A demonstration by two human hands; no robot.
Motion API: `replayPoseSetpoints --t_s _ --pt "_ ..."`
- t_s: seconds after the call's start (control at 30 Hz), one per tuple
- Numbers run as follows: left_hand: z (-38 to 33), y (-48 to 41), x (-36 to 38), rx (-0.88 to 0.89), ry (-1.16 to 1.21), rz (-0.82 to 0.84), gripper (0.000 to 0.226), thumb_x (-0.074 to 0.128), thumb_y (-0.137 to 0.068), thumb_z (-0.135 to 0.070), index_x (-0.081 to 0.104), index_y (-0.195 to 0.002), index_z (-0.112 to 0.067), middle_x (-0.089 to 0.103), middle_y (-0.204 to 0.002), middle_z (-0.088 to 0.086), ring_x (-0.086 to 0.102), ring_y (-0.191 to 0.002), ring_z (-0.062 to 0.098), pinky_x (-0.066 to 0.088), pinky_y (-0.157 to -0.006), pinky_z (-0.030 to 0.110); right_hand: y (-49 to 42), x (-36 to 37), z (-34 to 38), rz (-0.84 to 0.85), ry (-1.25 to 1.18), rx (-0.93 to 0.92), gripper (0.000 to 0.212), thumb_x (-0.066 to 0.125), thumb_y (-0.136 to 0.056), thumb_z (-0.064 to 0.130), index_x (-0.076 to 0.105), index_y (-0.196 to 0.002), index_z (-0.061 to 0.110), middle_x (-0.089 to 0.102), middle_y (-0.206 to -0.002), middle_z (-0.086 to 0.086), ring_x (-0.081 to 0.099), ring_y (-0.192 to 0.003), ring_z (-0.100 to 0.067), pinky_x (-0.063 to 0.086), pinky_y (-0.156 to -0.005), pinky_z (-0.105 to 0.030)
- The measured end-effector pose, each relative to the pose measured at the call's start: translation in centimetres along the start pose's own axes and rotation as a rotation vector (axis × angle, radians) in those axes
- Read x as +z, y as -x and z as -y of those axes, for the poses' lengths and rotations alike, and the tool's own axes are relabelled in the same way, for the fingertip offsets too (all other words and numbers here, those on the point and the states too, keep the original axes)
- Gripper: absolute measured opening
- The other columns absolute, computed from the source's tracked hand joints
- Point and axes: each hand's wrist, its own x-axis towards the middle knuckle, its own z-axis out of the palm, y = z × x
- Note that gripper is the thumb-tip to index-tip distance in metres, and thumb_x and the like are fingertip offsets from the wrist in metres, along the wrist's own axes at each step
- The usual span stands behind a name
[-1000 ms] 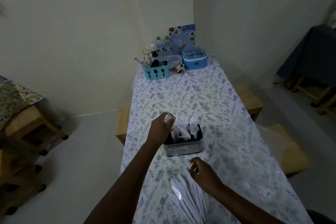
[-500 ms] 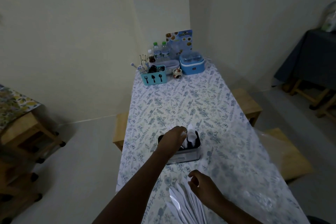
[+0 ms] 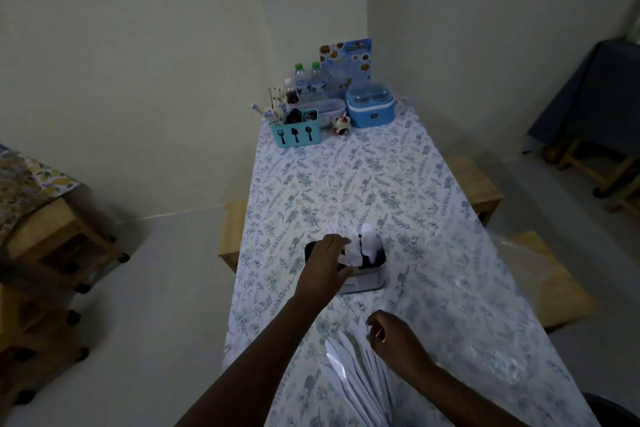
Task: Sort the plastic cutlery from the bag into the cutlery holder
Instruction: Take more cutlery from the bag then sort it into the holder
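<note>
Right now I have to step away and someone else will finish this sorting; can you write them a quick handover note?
Left hand: over the left side of the cutlery holder, fingers at the white cutlery inside; whether it grips a piece can't be told.
Right hand: loosely curled over the white plastic knives fanned out near the table's front edge.
Done: several white pieces, spoons among them, stand in the holder.
Left: the fanned knives. A clear plastic bag lies to the right.
</note>
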Motion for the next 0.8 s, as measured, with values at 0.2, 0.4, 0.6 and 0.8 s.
replayPoseSetpoints --t_s 0.2,0.4,0.6,0.8 --pt "1.4 6.3 1.4 -0.092 0.095 -0.113 0.032 0.071 -0.084 -0.021 0.058 -0.114 -0.018 0.056 -0.111 -0.004 0.052 -0.099 0.005 0.044 -0.083 0.016 1.2 1.2 -2.1 0.087 0.120 0.175 0.026 0.065 -0.080 0.024 0.053 -0.102 0.017 0.055 -0.102 -0.002 0.054 -0.091 -0.011 0.036 -0.065 -0.010" --pt "2.4 11.7 3.9 -0.190 0.209 0.086 0.024 0.067 -0.087 -0.021 0.059 -0.109 -0.020 0.057 -0.105 -0.007 0.054 -0.086 0.001 0.040 -0.077 0.007 3.3 3.7 -2.7 0.194 0.319 0.271 0.079 0.076 -0.066 0.047 0.039 -0.124 0.009 0.041 -0.125 -0.011 0.047 -0.114 -0.027 0.044 -0.093 -0.033" --pt "2.8 14.9 5.5 -0.260 0.230 0.194 0.021 0.064 -0.088 -0.021 0.060 -0.108 -0.022 0.058 -0.104 -0.008 0.056 -0.087 0.001 0.041 -0.075 0.011 4.3 5.8 -1.8 0.158 0.451 0.204 0.070 0.071 -0.072 0.043 0.037 -0.125 0.013 0.039 -0.126 -0.009 0.041 -0.116 -0.027 0.048 -0.089 -0.038" --pt "3.3 16.6 5.3 -0.248 0.214 0.232 0.021 0.063 -0.089 -0.021 0.060 -0.110 -0.019 0.060 -0.109 -0.004 0.059 -0.090 0.005 0.038 -0.073 0.002 4.7 7.0 -1.8 0.100 0.385 0.185 0.041 0.061 -0.081 0.027 0.045 -0.115 0.012 0.052 -0.112 -0.006 0.050 -0.104 -0.022 0.050 -0.082 -0.033"
